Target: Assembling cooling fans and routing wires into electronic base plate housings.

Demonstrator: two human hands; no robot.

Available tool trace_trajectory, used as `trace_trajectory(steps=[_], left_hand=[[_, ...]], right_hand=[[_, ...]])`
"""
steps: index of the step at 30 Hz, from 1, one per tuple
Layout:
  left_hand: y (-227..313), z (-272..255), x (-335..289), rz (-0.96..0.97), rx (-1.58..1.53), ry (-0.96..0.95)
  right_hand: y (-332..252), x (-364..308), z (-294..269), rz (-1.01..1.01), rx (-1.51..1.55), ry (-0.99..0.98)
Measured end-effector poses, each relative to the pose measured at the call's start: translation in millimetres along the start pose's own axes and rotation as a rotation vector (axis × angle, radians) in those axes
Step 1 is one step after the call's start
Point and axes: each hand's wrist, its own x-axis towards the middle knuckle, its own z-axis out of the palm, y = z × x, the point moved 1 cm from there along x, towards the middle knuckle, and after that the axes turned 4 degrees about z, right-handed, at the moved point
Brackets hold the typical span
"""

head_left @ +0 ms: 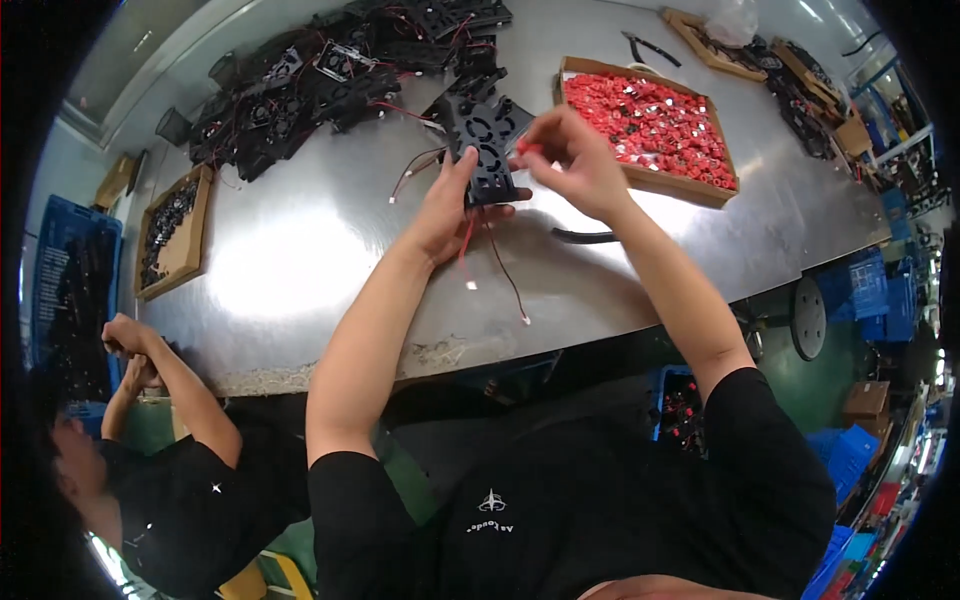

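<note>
My left hand (447,208) is closed round the lower end of a black plastic frame (482,150) with round cut-outs, held above the metal table. Red and dark wires with small white connectors (471,285) dangle from beneath it. Close by the frame's right edge, my right hand (578,165) pinches a small red part (526,148) between thumb and fingers. Whether that part touches the frame, I cannot tell. To the right lies a shallow cardboard tray (680,188) filled with small red parts (650,120).
A heap of black frames with wires (290,95) covers the back left. Pliers (650,48) lie behind the tray, and a black curved handle (585,237) in front of it. A cardboard box of small black parts (182,265) stands left. A co-worker's hands (130,345) rest at the table's left corner.
</note>
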Motion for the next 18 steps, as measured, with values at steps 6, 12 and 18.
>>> trace_trajectory(steps=[6, 12, 18], left_hand=[[-12.7, 0.6, -4.7, 0.221, 0.520, 0.181], [-15.8, 15.4, -8.1, 0.167, 0.369, 0.234], [-18.2, 7.2, -8.6, 0.209, 0.366, 0.138]], right_hand=[[13.7, -26.2, 26.9, 0.144, -0.151, 0.005], [11.5, -26.8, 24.1, -0.001, -0.182, 0.017], [12.0, -25.2, 22.7, -0.348, -0.421, 0.023]])
